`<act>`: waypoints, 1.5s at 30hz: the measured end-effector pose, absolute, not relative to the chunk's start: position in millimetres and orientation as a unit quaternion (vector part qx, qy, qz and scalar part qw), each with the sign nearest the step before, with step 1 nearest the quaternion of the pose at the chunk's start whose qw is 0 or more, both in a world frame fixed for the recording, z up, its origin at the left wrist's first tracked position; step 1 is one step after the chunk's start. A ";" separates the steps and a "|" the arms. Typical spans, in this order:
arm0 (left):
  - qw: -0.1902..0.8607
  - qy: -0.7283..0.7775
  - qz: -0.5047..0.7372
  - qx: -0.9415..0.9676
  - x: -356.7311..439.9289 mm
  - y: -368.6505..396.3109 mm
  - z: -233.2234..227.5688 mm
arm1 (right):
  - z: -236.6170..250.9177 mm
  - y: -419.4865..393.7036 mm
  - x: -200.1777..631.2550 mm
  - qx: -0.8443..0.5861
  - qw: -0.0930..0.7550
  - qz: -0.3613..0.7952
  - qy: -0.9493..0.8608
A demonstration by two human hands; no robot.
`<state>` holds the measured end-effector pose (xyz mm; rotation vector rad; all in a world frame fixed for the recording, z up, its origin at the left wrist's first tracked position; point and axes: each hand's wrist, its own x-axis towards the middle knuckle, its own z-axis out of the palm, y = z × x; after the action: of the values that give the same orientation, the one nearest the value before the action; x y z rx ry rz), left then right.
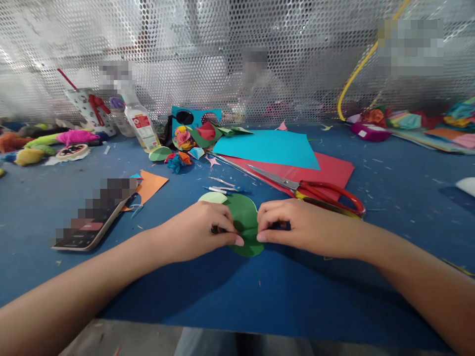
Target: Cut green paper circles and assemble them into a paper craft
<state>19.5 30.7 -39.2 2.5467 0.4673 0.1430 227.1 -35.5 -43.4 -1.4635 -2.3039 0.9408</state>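
Observation:
A rounded piece of dark green paper (245, 217) lies between my two hands near the middle of the blue table. My left hand (211, 225) pinches its left edge, thumb against fingers. On the opposite edge my right hand (287, 222) grips it the same way. A crease or fold seems to run across the paper between the thumbs. Behind my left fingers a light green rounded paper piece (213, 197) shows in part. Just beyond my right hand lie large scissors (311, 190) with red handles, partly over red paper (334, 170).
A phone (100, 217) and an orange paper scrap (153, 187) lie left. Behind are a compass (226, 189), blue paper (267, 147), paper flowers (183, 138) and a glue bottle (141, 123). A purple tape dispenser (371, 131) sits back right, before a perforated metal panel (297, 59).

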 end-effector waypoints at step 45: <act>0.188 0.132 0.066 0.971 18.1 24.5 -48.9 | -62.9 -30.1 216.1 -0.582 0.152 0.239 -0.762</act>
<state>18.1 24.5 -48.9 2.7325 0.3720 0.1863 216.1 -30.1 -62.9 -1.6712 -2.1868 0.6859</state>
